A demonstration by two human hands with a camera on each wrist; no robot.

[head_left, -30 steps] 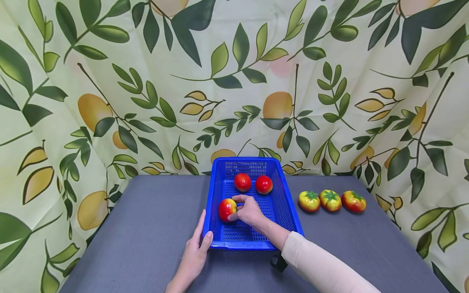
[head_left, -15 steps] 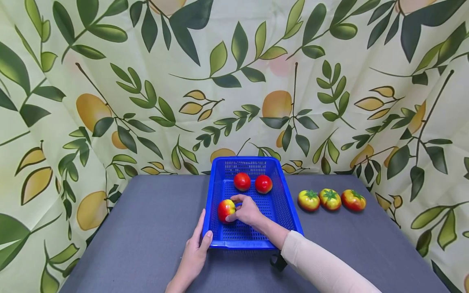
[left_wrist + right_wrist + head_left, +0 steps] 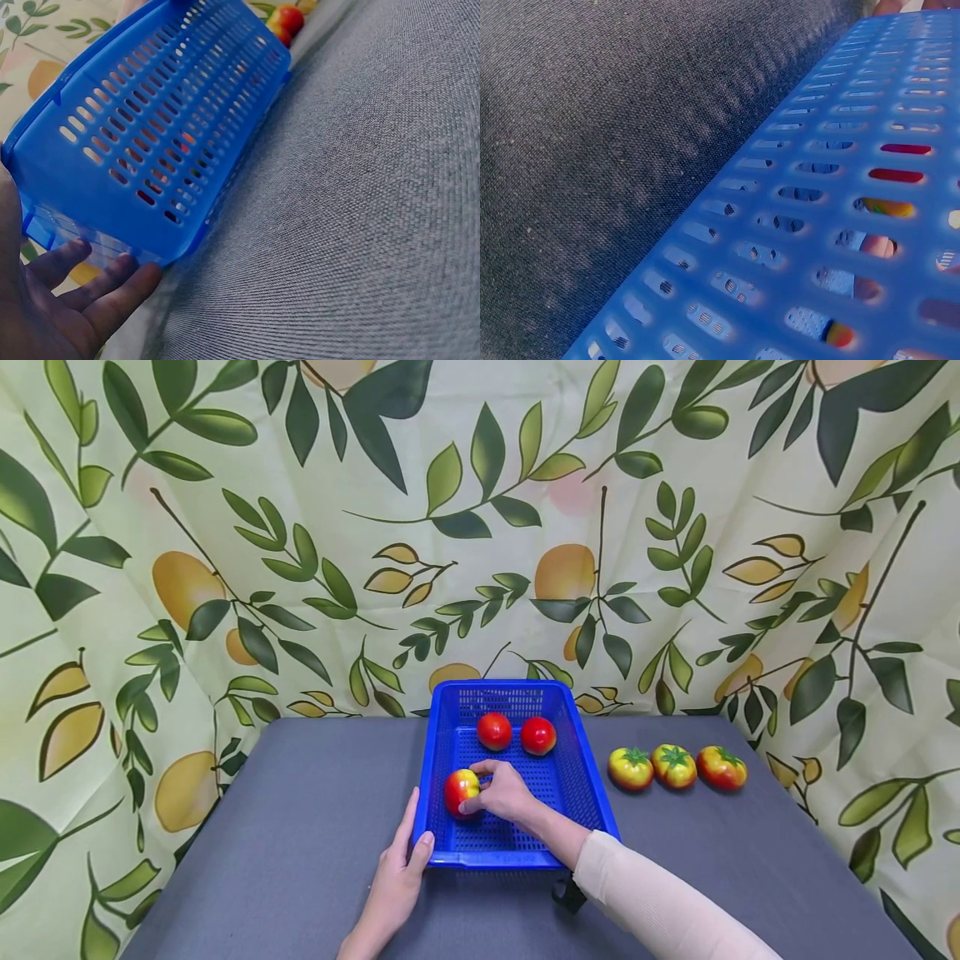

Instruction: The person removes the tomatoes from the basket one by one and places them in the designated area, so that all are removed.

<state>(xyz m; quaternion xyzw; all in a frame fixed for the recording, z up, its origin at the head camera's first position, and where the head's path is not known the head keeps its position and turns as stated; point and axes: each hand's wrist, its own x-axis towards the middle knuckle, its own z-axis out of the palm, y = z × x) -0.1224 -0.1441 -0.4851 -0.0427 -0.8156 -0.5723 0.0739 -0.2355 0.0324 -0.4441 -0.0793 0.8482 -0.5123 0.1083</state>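
Note:
A blue plastic basket [image 3: 491, 862] with slotted walls stands on the table. My left hand [image 3: 393, 877] rests at its near left corner: the fingers [image 3: 120, 300] lie fairly straight along the outside, the thumb by the front rim. Inside the basket, my right hand [image 3: 506, 793] pinches a red-and-yellow tomato [image 3: 457, 792] between thumb and fingers, near the left wall. Its yellow end faces my palm, and the fingers partly cover it. Two red tomatoes, one on the left [image 3: 494, 732] and one on the right [image 3: 538, 737], lie at the basket's far end.
Three yellow-and-red tomatoes with green tops, including a near one [image 3: 631, 769] and the rightmost one [image 3: 722, 768], sit in a row right of the basket. A black strap [image 3: 568, 896] hangs below my right wrist. Behind the grey table [image 3: 322, 818] hangs a leaf-patterned cloth [image 3: 480, 552].
Both hands keep their places on the basket and the tomato. The pinched tomato seems turned slightly, with a little more yellow showing. The head view has shifted slightly.

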